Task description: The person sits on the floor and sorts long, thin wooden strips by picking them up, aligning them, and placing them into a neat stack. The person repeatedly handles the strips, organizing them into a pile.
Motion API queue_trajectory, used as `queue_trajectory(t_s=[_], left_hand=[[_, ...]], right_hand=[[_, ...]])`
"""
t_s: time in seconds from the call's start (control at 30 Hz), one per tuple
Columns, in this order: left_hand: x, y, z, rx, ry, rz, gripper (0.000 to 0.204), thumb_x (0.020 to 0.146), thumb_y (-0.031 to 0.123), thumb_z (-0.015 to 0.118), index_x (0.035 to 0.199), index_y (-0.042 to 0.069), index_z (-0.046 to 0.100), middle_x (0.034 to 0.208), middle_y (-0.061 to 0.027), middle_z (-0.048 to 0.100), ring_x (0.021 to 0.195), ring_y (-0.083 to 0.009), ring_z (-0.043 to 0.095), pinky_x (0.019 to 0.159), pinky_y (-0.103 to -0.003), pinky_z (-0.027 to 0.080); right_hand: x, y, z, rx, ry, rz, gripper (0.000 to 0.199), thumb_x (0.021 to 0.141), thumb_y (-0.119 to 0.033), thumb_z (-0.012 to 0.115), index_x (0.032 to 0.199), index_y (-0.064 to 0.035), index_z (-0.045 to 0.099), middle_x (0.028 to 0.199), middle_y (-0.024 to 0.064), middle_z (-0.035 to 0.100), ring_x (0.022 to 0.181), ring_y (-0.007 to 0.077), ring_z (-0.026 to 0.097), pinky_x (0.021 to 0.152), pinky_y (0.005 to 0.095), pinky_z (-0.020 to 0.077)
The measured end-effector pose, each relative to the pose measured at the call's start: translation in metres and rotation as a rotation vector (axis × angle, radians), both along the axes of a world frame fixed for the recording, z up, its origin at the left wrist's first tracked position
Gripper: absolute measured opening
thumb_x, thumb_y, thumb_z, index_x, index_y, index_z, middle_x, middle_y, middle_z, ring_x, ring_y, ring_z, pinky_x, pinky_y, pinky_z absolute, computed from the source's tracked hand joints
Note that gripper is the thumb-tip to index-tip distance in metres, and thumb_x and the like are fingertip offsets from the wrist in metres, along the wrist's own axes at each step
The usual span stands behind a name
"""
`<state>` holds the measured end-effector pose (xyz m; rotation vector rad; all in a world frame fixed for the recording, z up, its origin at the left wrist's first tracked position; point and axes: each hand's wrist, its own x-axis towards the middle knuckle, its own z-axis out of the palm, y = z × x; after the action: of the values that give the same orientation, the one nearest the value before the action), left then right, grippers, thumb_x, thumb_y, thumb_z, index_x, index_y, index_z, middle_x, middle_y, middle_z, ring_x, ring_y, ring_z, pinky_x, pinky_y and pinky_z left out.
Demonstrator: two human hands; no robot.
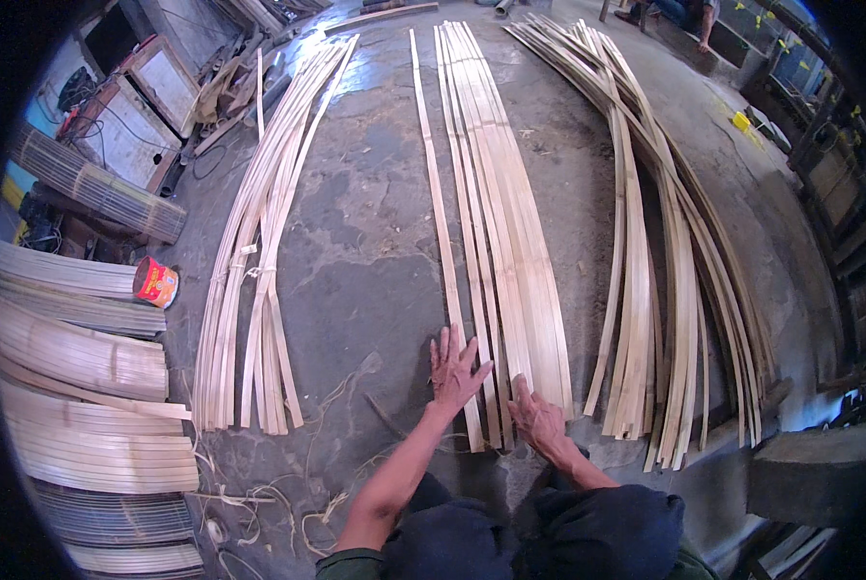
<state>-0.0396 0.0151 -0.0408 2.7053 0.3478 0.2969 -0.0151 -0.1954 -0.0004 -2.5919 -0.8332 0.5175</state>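
Long, pale bamboo strips (510, 193) lie side by side on the floor in front of me, running away from my knees. My left hand (455, 373) rests with fingers spread over the near part of a single strip (435, 193), which lies a little apart at the left of the row. Close to the near ends of the row is my right hand (541, 421), its index finger stretched forward on the strips and its other fingers partly bent. Neither hand is wrapped round a strip. The undersides of both hands are hidden.
To the left lies a tied bundle of strips (230, 290); to the right, a larger loose, crossing pile (636, 319). Bundled slats (94, 435) and a red bucket (156, 282) stand along the left side. Loose twine (259, 517) lies near my left knee. Another person (689, 14) sits far right.
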Motion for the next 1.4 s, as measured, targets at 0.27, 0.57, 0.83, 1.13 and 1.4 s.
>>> queue_trajectory(t_s=[0.27, 0.57, 0.83, 1.13, 1.4], left_hand=[[0.021, -0.019, -0.016, -0.131, 0.012, 0.067, 0.077, 0.081, 0.044, 0.068, 0.134, -0.007, 0.047, 0.157, -0.0235, 0.018, 0.146, -0.0401, 0.011, 0.117, -0.054, 0.012], [0.028, -0.004, -0.02, -0.095, 0.047, 0.054, 0.063, 0.087, 0.035, 0.065, 0.137, 0.001, 0.048, 0.157, -0.0223, 0.018, 0.145, -0.0436, 0.013, 0.116, -0.056, 0.015], [0.018, -0.01, -0.023, -0.066, -0.107, 0.326, 0.062, 0.083, 0.024, 0.067, 0.135, 0.0, 0.045, 0.143, -0.0177, 0.036, 0.132, -0.0374, 0.034, 0.109, -0.051, 0.029], [0.02, -0.007, -0.012, -0.125, -0.033, 0.445, 0.058, 0.078, 0.021, 0.069, 0.129, 0.001, 0.049, 0.127, -0.0153, 0.044, 0.117, -0.0351, 0.043, 0.097, -0.048, 0.037], [0.023, -0.026, 0.007, -0.034, -0.107, 0.296, 0.053, 0.08, 0.027, 0.07, 0.123, 0.003, 0.052, 0.131, -0.0186, 0.041, 0.123, -0.0367, 0.04, 0.1, -0.049, 0.035]], right_hand=[[-0.002, -0.004, -0.017, 0.039, -0.088, 0.044, 0.062, 0.09, -0.035, 0.06, 0.141, -0.0048, 0.039, 0.091, 0.0182, 0.06, 0.078, 0.0371, 0.064, 0.068, 0.0469, 0.0522], [-0.001, -0.005, -0.015, 0.099, -0.068, 0.029, 0.061, 0.09, -0.031, 0.061, 0.14, -0.004, 0.038, 0.093, 0.0181, 0.059, 0.081, 0.0365, 0.064, 0.068, 0.0471, 0.0522], [-0.003, 0.001, 0.0, 0.103, -0.114, 0.017, 0.055, 0.09, -0.031, 0.059, 0.137, -0.0066, 0.044, 0.093, 0.0156, 0.06, 0.084, 0.0346, 0.063, 0.072, 0.0463, 0.052], [-0.006, 0.004, -0.003, 0.115, -0.144, 0.058, 0.044, 0.092, -0.03, 0.057, 0.13, -0.0087, 0.052, 0.096, 0.0147, 0.061, 0.085, 0.0341, 0.063, 0.074, 0.0451, 0.0508], [-0.005, 0.001, -0.007, 0.185, -0.174, 0.068, 0.041, 0.092, -0.028, 0.057, 0.128, -0.009, 0.053, 0.087, 0.0134, 0.057, 0.077, 0.0339, 0.06, 0.07, 0.0465, 0.0487]])
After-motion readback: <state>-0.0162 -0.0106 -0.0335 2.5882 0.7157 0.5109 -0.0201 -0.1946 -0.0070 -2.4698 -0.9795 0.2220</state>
